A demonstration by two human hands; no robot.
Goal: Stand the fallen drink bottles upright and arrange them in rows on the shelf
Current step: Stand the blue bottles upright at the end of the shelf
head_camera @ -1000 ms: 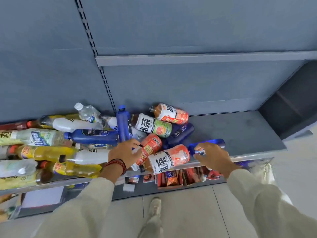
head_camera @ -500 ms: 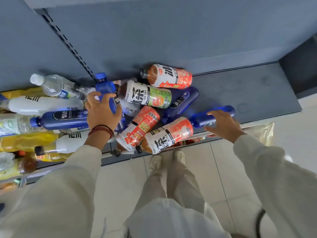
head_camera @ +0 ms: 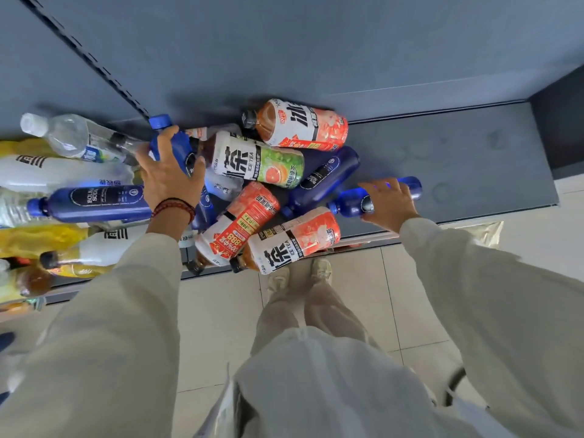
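Observation:
A heap of fallen drink bottles covers the left and middle of the grey shelf (head_camera: 458, 159). My left hand (head_camera: 169, 175) grips a blue soda bottle (head_camera: 172, 143) that leans up out of the heap, cap toward the back wall. My right hand (head_camera: 390, 202) lies over another blue bottle (head_camera: 350, 203) on its side near the shelf's front edge, fingers curled round its body. Between the hands lie several ice tea bottles, one with a green and white label (head_camera: 262, 161) and an orange one (head_camera: 300, 238) jutting over the front edge.
More bottles lie at the left: a clear water bottle (head_camera: 69, 137), white ones (head_camera: 60, 172), a blue one (head_camera: 91, 203) and yellow ones (head_camera: 41, 238). The shelf's right half is bare grey board. A dark side panel (head_camera: 562, 128) closes the right end. My feet (head_camera: 300, 273) stand on tiled floor.
The camera has tilted further down and closer. My left hand has closed round the leaning blue bottle. My right hand stays on the lying blue bottle at the front edge.

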